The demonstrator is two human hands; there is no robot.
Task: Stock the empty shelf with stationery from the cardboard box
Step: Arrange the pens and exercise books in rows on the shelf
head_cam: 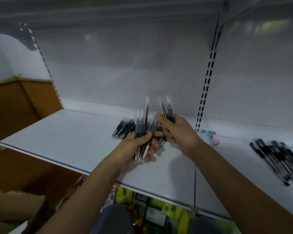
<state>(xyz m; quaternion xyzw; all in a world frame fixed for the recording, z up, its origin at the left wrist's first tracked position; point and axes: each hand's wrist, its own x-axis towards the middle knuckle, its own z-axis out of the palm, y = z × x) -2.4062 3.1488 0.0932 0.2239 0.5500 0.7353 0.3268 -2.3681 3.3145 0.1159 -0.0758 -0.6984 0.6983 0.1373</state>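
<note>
Over the white shelf (66,139), my left hand (139,146) grips a bundle of black pens (141,129), tips pointing up. Just to its right my right hand (178,130) holds a few more black pens (167,108), also upright. The two hands nearly touch above the middle of the shelf. A small heap of black pens (123,128) lies on the shelf behind my left hand. The cardboard box (12,205) shows at the lower left, below the shelf. The picture is blurred by motion.
A pink-and-blue stationery pack (210,136) lies right of my right hand. More black pens (276,157) lie spread on the shelf's right section. A slotted upright (205,88) divides the back panel. A wooden panel (15,105) stands at left; colourful packets (159,208) fill the lower shelf.
</note>
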